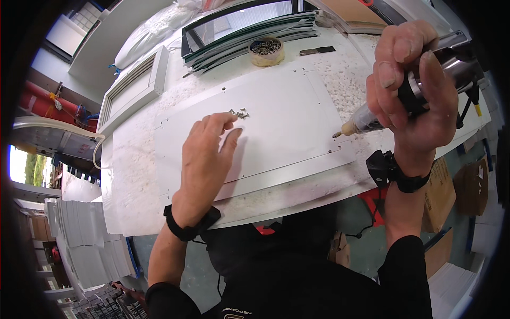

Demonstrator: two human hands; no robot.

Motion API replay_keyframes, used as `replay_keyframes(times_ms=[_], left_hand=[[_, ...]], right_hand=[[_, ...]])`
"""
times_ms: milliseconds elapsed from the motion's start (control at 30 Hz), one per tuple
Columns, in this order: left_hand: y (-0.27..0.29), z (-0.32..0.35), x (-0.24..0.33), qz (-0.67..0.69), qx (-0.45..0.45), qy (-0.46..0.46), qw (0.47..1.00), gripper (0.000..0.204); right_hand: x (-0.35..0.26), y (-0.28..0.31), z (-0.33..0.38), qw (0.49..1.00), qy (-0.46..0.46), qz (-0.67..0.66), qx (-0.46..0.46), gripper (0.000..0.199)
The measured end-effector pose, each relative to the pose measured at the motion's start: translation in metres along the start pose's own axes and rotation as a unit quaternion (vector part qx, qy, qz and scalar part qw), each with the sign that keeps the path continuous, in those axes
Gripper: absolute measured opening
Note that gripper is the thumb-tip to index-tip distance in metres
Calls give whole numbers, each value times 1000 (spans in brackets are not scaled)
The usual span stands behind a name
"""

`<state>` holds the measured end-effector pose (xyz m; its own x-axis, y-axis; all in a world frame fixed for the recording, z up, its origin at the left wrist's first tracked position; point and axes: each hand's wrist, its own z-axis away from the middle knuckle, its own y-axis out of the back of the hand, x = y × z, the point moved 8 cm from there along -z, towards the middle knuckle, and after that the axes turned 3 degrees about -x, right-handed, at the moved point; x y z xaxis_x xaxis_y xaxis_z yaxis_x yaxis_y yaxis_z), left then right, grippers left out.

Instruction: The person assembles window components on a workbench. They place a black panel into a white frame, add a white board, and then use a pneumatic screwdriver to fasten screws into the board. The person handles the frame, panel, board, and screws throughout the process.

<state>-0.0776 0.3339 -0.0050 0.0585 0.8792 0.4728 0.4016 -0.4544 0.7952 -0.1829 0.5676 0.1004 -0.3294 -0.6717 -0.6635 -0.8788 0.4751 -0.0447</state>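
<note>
A white flat panel (276,122) with small holes along its edges lies on the worktable. A small pile of screws (241,113) sits on it. My left hand (206,151) hovers beside the pile, thumb and index finger apart, with nothing visible between them. My right hand (411,90) is wrapped round the body of a silver, cylindrical tool that looks like a power screwdriver (367,118). The tool is tilted, its tan nose pointing down and left. A dark screw or bit (336,135) shows at its tip, by the panel's right edge; contact is hard to tell.
A round tub of screws (266,50) stands behind the panel, near a dark-handled flat blade (317,51). Stacked dark-edged panes (239,40) lie at the back. A white louvred frame (135,90) rests at the left. Cardboard (440,186) stands beside the table at the right.
</note>
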Motion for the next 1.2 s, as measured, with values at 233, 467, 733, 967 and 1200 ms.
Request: replay_keyframes(times_ms=[233, 467, 733, 967, 1200], left_hand=[[1, -18, -42, -62, -84, 12, 995, 12], [-13, -29, -43, -138, -126, -56, 981, 7], [-14, -26, -30, -174, -135, -79, 972, 10], [-25, -7, -6, 120, -175, 50, 976, 17], [-75, 25, 12, 592, -187, 204, 757, 13]], right_hand=[[15, 4, 3, 1000, 21, -20, 5, 28], [17, 14, 12, 999, 12, -31, 36, 28], [11, 22, 17, 998, 26, -41, 31, 30], [12, 18, 10, 997, 27, -59, 36, 31], [11, 10, 3, 983, 31, -157, 86, 30]])
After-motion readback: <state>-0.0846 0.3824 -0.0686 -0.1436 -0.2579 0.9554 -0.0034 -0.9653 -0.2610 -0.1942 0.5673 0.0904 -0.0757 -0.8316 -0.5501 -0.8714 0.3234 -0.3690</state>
